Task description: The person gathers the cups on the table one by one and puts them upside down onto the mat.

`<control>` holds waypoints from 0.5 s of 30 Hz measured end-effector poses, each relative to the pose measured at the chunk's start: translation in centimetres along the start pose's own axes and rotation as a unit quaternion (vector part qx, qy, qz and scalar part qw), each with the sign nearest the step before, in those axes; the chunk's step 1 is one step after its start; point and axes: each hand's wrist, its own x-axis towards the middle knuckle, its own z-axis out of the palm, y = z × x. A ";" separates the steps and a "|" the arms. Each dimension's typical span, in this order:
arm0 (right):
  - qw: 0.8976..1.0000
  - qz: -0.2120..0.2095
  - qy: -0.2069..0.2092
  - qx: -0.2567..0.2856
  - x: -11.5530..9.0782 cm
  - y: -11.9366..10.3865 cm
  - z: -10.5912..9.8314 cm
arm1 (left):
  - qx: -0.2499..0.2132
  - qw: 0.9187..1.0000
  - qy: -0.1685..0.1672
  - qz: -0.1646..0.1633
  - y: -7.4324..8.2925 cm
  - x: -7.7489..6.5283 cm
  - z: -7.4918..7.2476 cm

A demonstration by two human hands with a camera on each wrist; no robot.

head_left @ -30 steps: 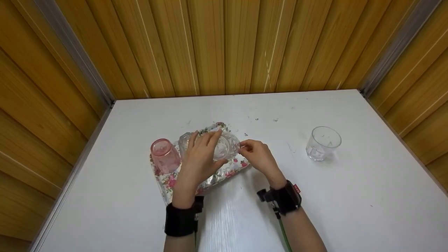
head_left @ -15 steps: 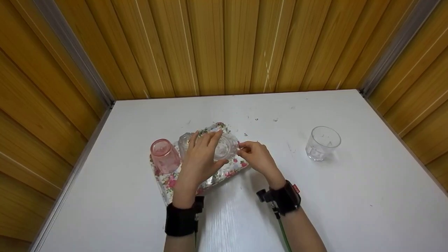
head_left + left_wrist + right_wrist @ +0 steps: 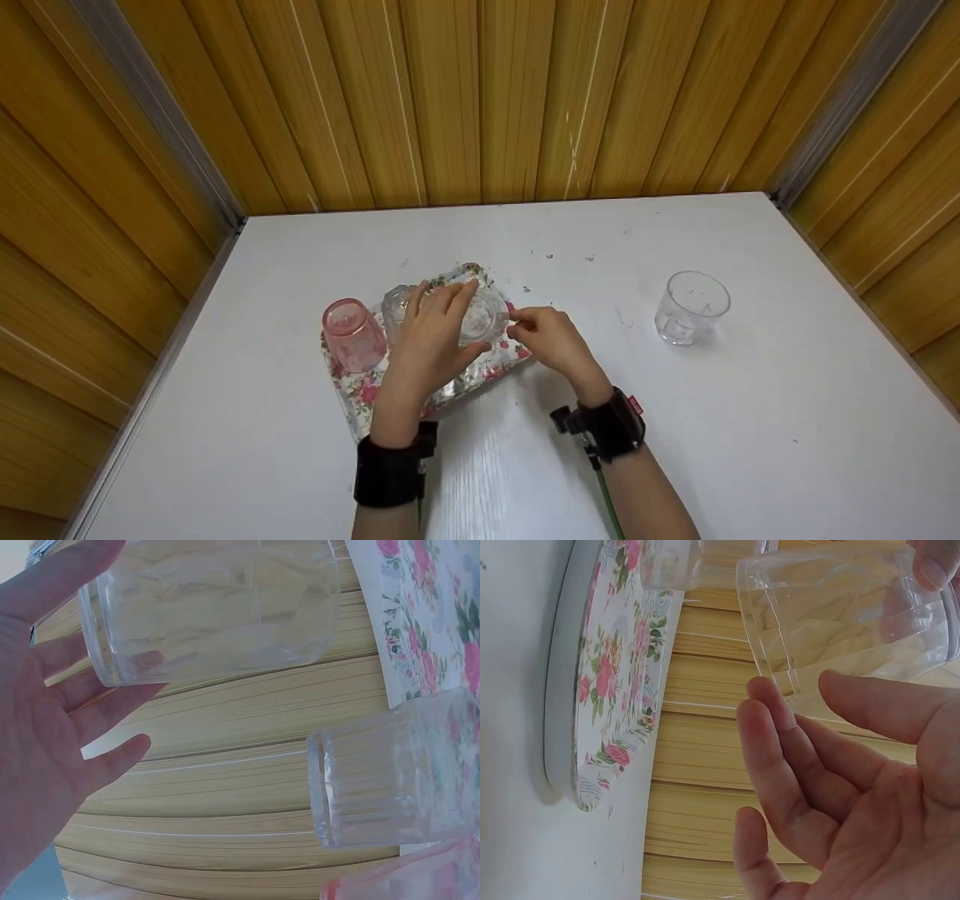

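In the head view my left hand [image 3: 431, 330] reaches over a floral tray [image 3: 491, 369] and grips a clear drinking glass [image 3: 484, 321] by its upper end. The right wrist view shows that glass [image 3: 840, 615] turned with its rim toward the tray. My right hand [image 3: 553, 337] is at its right side, fingertips right at the glass's edge, thumb and fingers apart. Behind my left hand, another clear glass [image 3: 396, 302] stands on the tray, partly hidden. A pink glass [image 3: 355, 341] stands upside down at the tray's left end.
Another clear glass [image 3: 690, 311] stands upright on the white table [image 3: 750, 420], to the right. Small chips or marks dot the tabletop behind the tray. Wood-patterned panels [image 3: 480, 97] close off the back and sides.
The held glass has shifted slightly, its right edge moving a little left and down. My right fingertips have followed it by a small amount; the left hand stays nearly still.
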 end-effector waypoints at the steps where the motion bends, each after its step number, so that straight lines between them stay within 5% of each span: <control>1: 1.000 0.001 -0.001 -0.002 0.0 0.0 0.0 | 0.000 1.000 0.000 0.000 0.0 0.0 0.0; 15: 0.999 0.003 -0.029 0.015 -0.3 -0.1 -0.3 | 0.001 1.000 -0.008 -0.006 -0.1 0.0 0.3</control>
